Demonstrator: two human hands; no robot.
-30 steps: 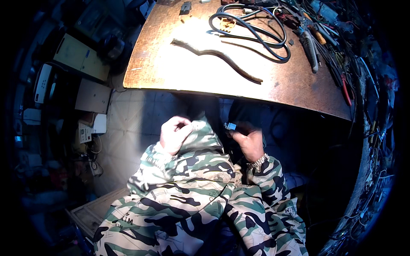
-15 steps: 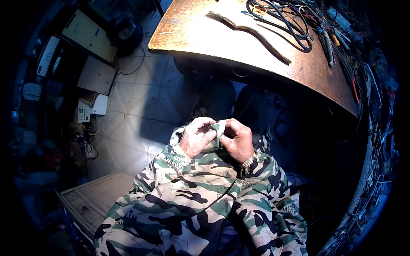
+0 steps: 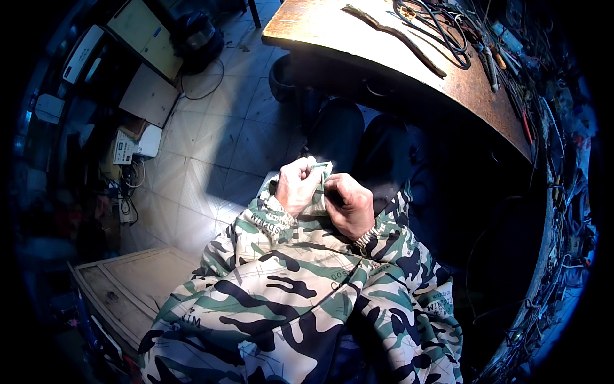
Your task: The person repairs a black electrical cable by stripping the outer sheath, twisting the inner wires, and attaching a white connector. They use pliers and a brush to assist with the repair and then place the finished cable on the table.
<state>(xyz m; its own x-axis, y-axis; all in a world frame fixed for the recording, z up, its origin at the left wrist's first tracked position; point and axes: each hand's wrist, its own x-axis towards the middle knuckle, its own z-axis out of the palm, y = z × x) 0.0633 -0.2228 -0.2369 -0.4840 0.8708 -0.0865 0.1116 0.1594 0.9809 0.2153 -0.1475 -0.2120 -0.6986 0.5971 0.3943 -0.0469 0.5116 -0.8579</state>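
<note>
Soft, wrinkly camo jacket flap (image 3: pixel 322 169) is folded into a floppy peak, pinched in the left grip (image 3: pixel 297 187), with the right grip (image 3: pixel 350 206) curled just beside it (can't tell if that's holding anything), worn wooden counter (image 3: pixel 348 40) beyond.

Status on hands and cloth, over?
Left hand pinches camouflage cloth. Right hand curled beside it, grip hidden. Table beyond, apart from both hands.
</note>
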